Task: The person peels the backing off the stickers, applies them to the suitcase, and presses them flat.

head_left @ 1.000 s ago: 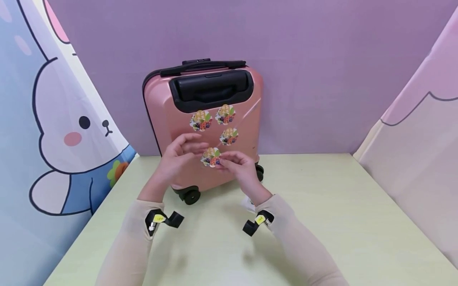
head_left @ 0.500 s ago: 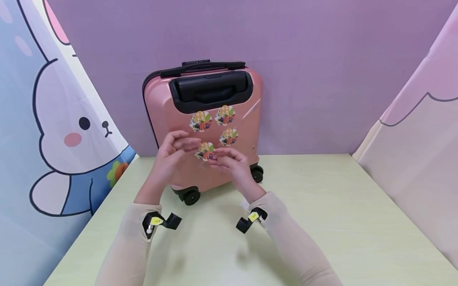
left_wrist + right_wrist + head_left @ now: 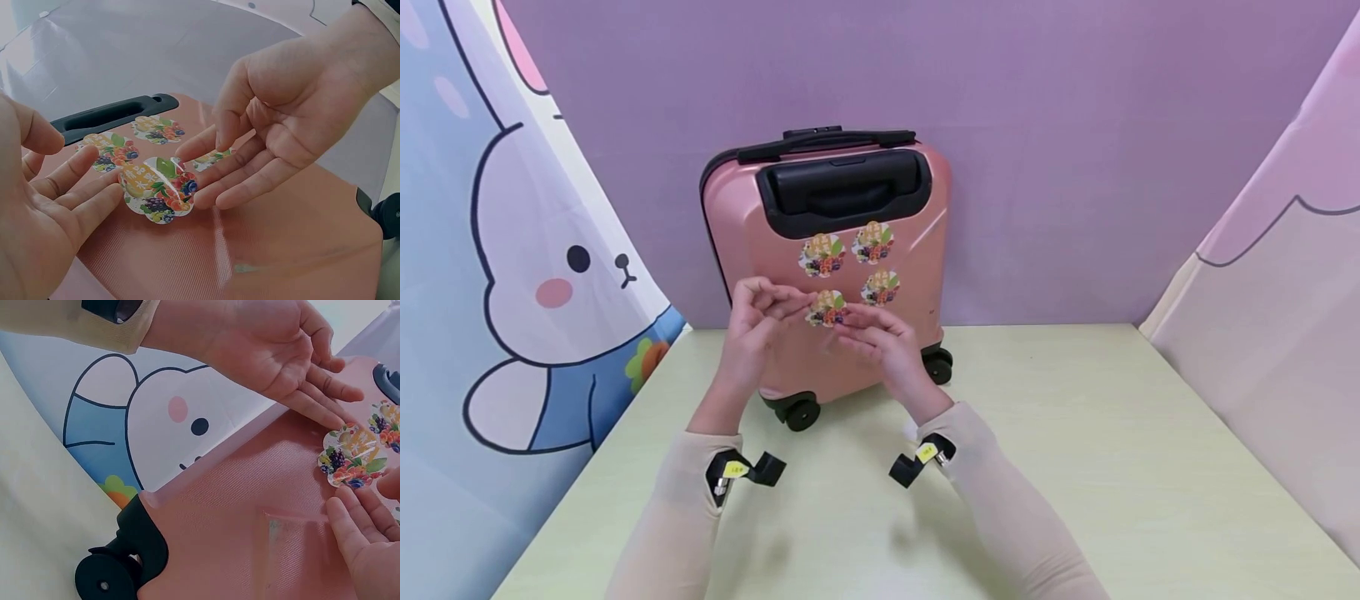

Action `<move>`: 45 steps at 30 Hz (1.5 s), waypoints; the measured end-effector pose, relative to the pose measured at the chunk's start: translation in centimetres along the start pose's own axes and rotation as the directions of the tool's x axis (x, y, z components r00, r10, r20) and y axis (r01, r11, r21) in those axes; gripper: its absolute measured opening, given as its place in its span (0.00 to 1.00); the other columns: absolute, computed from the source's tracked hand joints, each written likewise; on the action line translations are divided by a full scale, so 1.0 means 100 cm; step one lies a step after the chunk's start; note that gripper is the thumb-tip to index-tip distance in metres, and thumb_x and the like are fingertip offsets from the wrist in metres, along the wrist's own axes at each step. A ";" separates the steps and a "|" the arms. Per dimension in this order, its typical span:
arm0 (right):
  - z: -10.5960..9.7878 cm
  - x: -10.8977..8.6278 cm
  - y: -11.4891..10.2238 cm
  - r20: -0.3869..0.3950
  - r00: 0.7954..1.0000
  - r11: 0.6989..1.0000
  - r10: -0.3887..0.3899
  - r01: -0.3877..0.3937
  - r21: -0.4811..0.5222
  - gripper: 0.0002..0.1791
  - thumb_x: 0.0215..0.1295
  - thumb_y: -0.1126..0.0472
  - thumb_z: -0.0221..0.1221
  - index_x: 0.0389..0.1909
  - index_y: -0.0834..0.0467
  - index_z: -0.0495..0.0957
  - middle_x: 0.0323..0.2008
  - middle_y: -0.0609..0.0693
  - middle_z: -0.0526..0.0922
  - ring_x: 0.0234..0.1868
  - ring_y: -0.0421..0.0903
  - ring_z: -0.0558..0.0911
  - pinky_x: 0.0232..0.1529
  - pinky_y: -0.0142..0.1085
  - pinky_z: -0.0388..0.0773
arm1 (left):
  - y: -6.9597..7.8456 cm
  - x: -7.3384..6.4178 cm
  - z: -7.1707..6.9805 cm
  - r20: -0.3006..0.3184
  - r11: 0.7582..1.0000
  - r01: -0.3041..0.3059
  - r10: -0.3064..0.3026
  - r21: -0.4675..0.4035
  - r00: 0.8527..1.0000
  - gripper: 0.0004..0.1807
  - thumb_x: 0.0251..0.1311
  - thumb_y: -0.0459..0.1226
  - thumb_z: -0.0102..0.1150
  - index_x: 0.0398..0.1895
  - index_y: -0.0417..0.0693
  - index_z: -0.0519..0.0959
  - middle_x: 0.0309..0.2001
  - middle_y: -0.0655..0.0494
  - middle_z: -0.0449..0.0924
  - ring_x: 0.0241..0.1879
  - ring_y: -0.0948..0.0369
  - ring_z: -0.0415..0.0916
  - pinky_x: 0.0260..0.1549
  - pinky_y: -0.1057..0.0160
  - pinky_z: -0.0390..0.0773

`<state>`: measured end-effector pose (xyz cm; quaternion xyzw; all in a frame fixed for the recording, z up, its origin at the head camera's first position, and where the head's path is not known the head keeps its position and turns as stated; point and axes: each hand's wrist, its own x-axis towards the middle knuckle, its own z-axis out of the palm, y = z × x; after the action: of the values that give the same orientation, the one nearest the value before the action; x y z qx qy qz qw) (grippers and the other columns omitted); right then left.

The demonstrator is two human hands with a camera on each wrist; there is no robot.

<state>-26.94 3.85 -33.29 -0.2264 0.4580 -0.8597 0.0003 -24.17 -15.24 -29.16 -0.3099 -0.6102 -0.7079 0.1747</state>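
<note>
A flower-edged fruit sticker is between my two hands, close over the front of a pink suitcase. My right hand holds its right edge at the fingertips. Extended fingers of my left hand touch the sticker's left edge; the left thumb stands apart from it in the left wrist view. The sticker looks slightly bowed there, with a shine across it. Three matching stickers lie on the suitcase: an upper left one, an upper right one and one below that.
The suitcase stands upright on a pale table, against a purple backdrop. It has a black recessed handle and black wheels. A rabbit-printed cloth hangs at the left. A small white scrap lies by my right wrist.
Both hands stay at the suitcase while the held sticker moves up and slightly left with the right hand. The left fingers have closed in on its left edge.
</note>
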 end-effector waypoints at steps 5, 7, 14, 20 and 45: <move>0.000 0.000 0.001 -0.013 1.000 1.000 -0.002 0.002 -0.010 0.20 0.65 0.78 0.47 0.51 0.64 0.81 0.42 0.54 0.83 0.46 0.48 0.85 0.52 0.40 0.81 | -0.002 0.000 0.001 0.052 0.996 -0.076 0.073 0.049 0.996 0.19 0.57 0.18 0.31 0.48 0.45 0.59 0.48 0.49 0.74 0.56 0.60 0.78 0.61 0.62 0.72; 0.000 0.000 0.002 -0.020 1.000 1.000 0.001 -0.002 -0.008 0.21 0.65 0.78 0.48 0.55 0.67 0.79 0.43 0.54 0.82 0.47 0.48 0.85 0.52 0.40 0.80 | -0.003 -0.001 0.002 0.079 0.991 -0.102 0.095 0.091 0.992 0.19 0.57 0.18 0.31 0.48 0.42 0.59 0.49 0.48 0.74 0.57 0.61 0.77 0.62 0.63 0.70; -0.002 0.001 0.007 -0.015 1.000 1.000 0.002 -0.002 -0.004 0.22 0.64 0.78 0.48 0.58 0.68 0.77 0.44 0.54 0.81 0.48 0.47 0.84 0.54 0.41 0.79 | -0.005 -0.004 0.004 0.111 0.974 -0.119 0.100 0.190 0.989 0.18 0.56 0.18 0.32 0.48 0.38 0.58 0.51 0.46 0.72 0.61 0.64 0.74 0.65 0.64 0.66; -0.003 0.001 0.007 0.021 1.000 0.998 -0.003 0.004 -0.059 0.25 0.63 0.77 0.48 0.63 0.71 0.71 0.49 0.56 0.81 0.51 0.47 0.83 0.55 0.41 0.79 | -0.004 -0.005 0.004 0.122 0.968 -0.129 0.105 0.213 0.987 0.19 0.55 0.16 0.32 0.49 0.36 0.57 0.53 0.42 0.71 0.60 0.65 0.72 0.65 0.66 0.64; -0.008 0.000 -0.013 0.059 0.994 0.764 0.090 -0.031 -0.644 0.37 0.61 0.74 0.52 0.72 0.51 0.67 0.51 0.59 0.77 0.34 0.44 0.73 0.33 0.35 0.74 | -0.004 -0.003 0.004 0.131 0.956 -0.129 0.097 0.263 0.987 0.20 0.54 0.17 0.33 0.51 0.36 0.57 0.54 0.33 0.69 0.61 0.64 0.72 0.64 0.68 0.65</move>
<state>-26.97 5.19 -32.66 -0.2347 0.7307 -0.6404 -0.0299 -24.06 -14.82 -29.65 -0.3583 -0.6918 -0.5872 0.2195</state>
